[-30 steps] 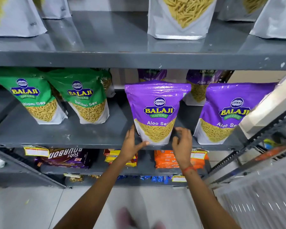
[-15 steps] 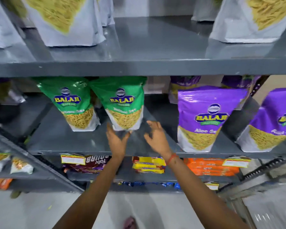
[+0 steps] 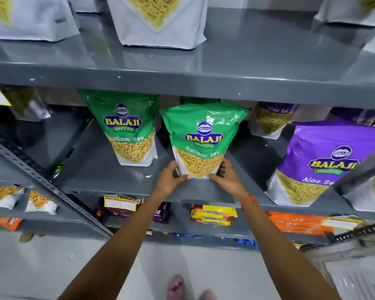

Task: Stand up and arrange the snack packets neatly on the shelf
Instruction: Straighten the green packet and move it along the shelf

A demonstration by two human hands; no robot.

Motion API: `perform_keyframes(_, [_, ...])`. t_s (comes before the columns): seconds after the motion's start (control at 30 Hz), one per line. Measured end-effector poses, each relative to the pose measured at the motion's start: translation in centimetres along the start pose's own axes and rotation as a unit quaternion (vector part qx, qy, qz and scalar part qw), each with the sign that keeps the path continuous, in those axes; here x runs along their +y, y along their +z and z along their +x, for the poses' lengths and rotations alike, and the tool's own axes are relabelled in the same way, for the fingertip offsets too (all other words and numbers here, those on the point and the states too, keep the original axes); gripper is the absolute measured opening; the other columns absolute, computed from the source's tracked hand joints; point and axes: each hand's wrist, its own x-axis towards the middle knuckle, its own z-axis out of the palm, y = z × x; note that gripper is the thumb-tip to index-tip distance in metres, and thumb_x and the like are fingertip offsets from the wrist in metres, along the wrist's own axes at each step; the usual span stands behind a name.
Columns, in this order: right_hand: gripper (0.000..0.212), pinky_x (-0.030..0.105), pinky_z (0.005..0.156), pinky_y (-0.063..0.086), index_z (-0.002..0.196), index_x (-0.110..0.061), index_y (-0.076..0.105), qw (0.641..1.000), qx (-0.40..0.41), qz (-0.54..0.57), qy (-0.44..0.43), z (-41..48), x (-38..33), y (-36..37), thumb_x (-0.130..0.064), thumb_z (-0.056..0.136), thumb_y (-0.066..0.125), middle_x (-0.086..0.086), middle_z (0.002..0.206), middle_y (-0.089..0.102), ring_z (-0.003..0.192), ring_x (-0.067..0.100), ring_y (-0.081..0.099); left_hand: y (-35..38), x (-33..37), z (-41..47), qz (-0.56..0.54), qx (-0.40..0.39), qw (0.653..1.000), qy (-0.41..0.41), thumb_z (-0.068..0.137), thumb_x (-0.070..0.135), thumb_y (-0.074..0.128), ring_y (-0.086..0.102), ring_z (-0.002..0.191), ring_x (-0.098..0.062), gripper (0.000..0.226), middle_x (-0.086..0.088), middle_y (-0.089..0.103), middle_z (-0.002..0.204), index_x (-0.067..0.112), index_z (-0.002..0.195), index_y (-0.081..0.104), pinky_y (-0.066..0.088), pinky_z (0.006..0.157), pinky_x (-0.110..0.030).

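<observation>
Shelf [image 3: 108,180]: grey metal, middle tier, spanning 9 to 3 o'clock; holds the packets listed below.
Purple packet [image 3: 325,161]: "Aloo Sev", at 3 o'clock, upright and leaning slightly, well apart from the held packet.
Green packet [image 3: 200,137]: "Ratlami Sev", frame centre, upright with its base at the shelf's front edge; whether the base touches the shelf cannot be told.
Second green packet [image 3: 126,126]: same label, at 10 o'clock from the first, upright, set further back.
Small purple packet [image 3: 268,120]: at 2 o'clock, rear of the shelf.
Yellow bars [image 3: 212,214]: stacked on the tier below, at 6 o'clock from the held packet.
Left hand [image 3: 169,180]: grip closed on the green packet's lower left corner.
Right hand [image 3: 227,178]: grip closed on the lower right corner; red band at the wrist.
</observation>
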Motion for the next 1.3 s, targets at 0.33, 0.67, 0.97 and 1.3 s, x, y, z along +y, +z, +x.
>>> perform_keyframes(0.33, [0.058,0.041,0.098,0.047,0.114,-0.022,0.041,0.997,0.012,-0.063,-0.03,-3.7,3.8,-0.3,-0.022,0.068,0.077,0.008,0.121,0.06,0.114,0.023,0.054,0.2,-0.8,-5.4,0.037,-0.011,0.999,0.012,0.072,0.019,0.076,0.054,0.106,-0.014,0.049,-0.008,0.063,0.118,0.008,0.114,0.054,0.04,0.079,-0.009])
perform_keyframes(0.67, [0.022,0.029,0.086,0.041,0.099,-0.009,0.05,0.901,0.318,-0.035,-0.293,-9.9,-0.6,5.2,-0.019,0.079,0.05,0.006,0.097,0.047,0.096,0.019,0.047,-1.1,1.5,-7.8,0.034,0.049,0.995,0.083,0.072,0.049,0.068,0.035,0.133,-0.009,0.08,0.007,0.038,0.148,0.032,0.138,0.027,0.033,0.106,-0.031])
perform_keyframes(0.97, [0.015,0.024,0.073,0.048,0.097,-0.008,0.056,0.956,0.116,0.009,-0.269,-5.4,-5.7,16.7,-0.013,0.085,0.048,-0.001,0.084,0.058,0.076,0.001,0.057,-10.6,-0.4,-6.5,0.037,0.236,0.963,0.126,0.074,0.05,0.062,0.035,0.134,-0.016,0.077,-0.003,0.04,0.145,0.02,0.138,0.032,0.03,0.11,-0.028])
perform_keyframes(1.3, [0.086,0.034,0.109,0.034,0.145,-0.006,0.006,0.998,0.061,0.015,0.003,6.1,-6.3,20.8,0.002,0.079,0.062,0.015,0.147,0.037,0.134,0.028,0.038,-18.2,-4.9,1.2,0.005,0.064,0.998,-0.003,0.069,0.004,0.077,0.045,0.119,-0.021,0.074,-0.013,0.048,0.136,0.004,0.13,0.035,0.038,0.087,-0.024])
